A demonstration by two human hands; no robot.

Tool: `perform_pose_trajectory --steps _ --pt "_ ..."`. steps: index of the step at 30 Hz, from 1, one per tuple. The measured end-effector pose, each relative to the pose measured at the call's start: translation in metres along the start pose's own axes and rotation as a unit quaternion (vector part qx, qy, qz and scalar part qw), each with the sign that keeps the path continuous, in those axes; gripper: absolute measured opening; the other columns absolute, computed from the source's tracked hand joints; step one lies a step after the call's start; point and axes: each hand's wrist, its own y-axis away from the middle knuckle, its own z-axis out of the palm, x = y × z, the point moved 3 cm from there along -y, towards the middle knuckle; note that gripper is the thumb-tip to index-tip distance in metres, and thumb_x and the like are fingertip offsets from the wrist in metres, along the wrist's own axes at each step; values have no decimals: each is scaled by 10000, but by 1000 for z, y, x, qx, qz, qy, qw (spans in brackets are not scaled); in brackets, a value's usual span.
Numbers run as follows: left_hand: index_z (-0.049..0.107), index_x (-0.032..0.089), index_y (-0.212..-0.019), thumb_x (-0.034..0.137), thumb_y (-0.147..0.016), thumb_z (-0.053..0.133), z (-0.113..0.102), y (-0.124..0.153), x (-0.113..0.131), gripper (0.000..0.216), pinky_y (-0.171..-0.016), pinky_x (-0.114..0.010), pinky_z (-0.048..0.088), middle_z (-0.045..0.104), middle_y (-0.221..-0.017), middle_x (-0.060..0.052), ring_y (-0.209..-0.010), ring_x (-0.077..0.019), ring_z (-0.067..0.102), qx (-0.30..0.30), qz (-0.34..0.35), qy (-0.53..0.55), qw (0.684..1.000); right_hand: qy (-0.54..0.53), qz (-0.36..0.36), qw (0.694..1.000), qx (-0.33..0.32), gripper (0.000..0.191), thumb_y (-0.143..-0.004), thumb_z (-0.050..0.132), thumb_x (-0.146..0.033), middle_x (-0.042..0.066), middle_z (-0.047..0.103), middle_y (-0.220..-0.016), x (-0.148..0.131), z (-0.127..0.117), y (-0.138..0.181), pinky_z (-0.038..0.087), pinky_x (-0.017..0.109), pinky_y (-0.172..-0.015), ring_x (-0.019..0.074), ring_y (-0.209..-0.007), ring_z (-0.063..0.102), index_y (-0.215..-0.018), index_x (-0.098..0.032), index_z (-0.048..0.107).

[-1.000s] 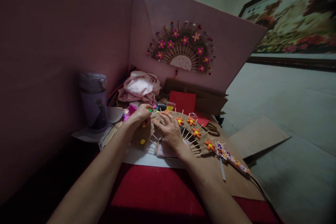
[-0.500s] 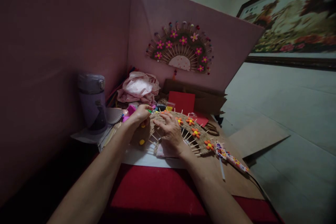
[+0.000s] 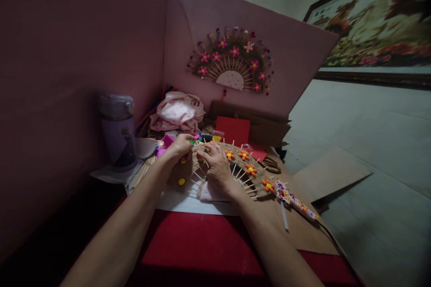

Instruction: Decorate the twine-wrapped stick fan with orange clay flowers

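A half-round craft fan (image 3: 215, 149) of twine-covered board and thin sticks lies on the table, with orange flowers with yellow centres (image 3: 251, 170) along its band. My left hand (image 3: 182, 145) is closed at the fan's upper left edge, fingertips gripping near a stick end. Over the band, my right hand (image 3: 218, 166) rests with fingers bent and apart, touching the twine; a yellow bit (image 3: 201, 157) shows by its thumb. Its palm hides part of the sticks. Yellow dots (image 3: 182, 182) sit left of the sticks.
A flower-patterned glue gun (image 3: 296, 202) with a cord lies right on brown cardboard (image 3: 303, 237). At left stands a purple bottle (image 3: 117, 136). Behind are crumpled pink cloth (image 3: 178, 112), red card (image 3: 232, 129) and a finished fan (image 3: 232, 63) on the pink partition.
My right hand has shifted slightly and its fingers have drawn closer together, uncovering the yellow bit by the thumb. My left hand stays at the fan's edge.
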Motion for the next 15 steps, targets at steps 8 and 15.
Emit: perform_pose_trajectory --steps 8,15 --pt "481 72 -1270 67 -762 402 0 0 1 514 -333 -187 261 419 -290 46 -258 -123 372 2 -3 3 1000 14 -26 999 18 274 -842 518 -230 84 508 -1294 -2 -4 1 332 453 -965 274 -1251 331 -1080 -260 651" --pt "468 88 -1286 59 -766 400 1 -3 -2 526 -338 -188 267 407 -288 59 -254 -117 359 7 2 2 1000 -16 -14 998 66 277 -836 512 -182 60 553 -1241 -3 -5 2 313 411 -996 244 -1219 369 -1082 -226 630"
